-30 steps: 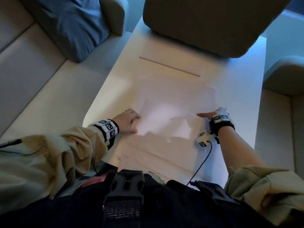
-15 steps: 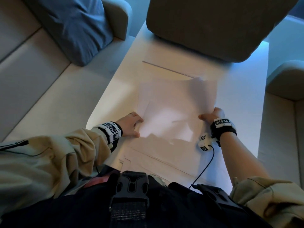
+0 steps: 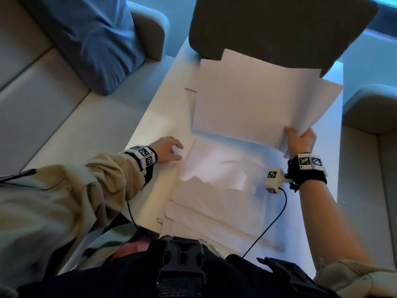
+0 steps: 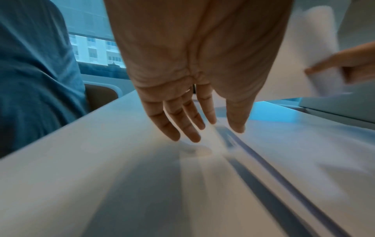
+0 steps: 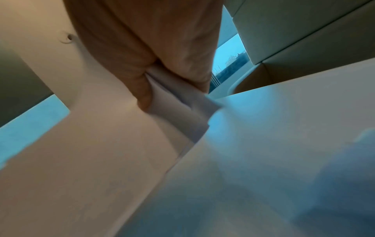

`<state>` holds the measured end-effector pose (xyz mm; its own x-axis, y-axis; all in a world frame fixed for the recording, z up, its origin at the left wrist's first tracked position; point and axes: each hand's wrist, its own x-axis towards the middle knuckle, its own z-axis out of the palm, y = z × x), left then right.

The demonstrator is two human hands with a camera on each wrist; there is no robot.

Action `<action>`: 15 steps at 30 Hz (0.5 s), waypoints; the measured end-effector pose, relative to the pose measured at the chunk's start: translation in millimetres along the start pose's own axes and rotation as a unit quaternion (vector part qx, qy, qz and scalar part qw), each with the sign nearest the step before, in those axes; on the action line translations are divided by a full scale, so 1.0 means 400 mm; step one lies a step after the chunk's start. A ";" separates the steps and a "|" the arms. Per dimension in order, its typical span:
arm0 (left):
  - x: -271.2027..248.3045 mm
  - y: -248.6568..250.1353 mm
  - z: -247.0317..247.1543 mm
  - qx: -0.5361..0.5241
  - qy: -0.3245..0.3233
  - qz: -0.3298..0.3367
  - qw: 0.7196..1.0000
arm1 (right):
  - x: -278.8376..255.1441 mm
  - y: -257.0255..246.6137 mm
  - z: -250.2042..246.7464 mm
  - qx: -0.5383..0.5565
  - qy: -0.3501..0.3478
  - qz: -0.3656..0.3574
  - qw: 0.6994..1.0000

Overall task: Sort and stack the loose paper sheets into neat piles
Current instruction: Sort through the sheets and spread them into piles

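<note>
On the white table [image 3: 163,117], between two pale sofas, loose paper sheets [image 3: 214,190] lie spread in overlapping layers, their edges fanned out toward the person's lap. Above them the right hand [image 3: 300,140] pinches the near corner of a lifted bundle of sheets [image 3: 247,100], thumb on top and fingers curled underneath; the bundle is raised off the table and tilts up away from the person, its far edges uneven against a dark chair back [image 3: 279,24]. From the right wrist camera the same grip shows as paper [image 5: 178,109] wedged between thumb and fingers, though the picture is blurred. The left hand [image 3: 167,149] sits at the left edge of the spread sheets, near the table's side. Seen from the left wrist, its fingers [image 4: 182,121] are straight and slightly spread, pointing down at the table with the tips just above or touching the surface; I cannot tell which, and it holds nothing. A blue cushion [image 3: 94,39] lies on the left sofa [image 3: 32,87]. Both wrists carry black bands with checker-marked blocks, and a thin black cable [image 3: 272,224] runs from the right one across the papers.
</note>
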<state>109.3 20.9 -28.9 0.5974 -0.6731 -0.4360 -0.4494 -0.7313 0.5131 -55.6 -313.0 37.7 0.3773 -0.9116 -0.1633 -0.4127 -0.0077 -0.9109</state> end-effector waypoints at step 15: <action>0.439 0.004 -0.225 -0.049 0.200 -0.113 0.972 | 0.050 0.051 0.039 -0.038 0.036 0.057 0.997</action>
<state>273.3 -88.6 -37.9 0.8932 -0.3845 -0.2332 -0.2225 -0.8285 0.5139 -43.5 -324.8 9.9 0.2651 -0.9356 -0.2332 -0.5126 0.0681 -0.8559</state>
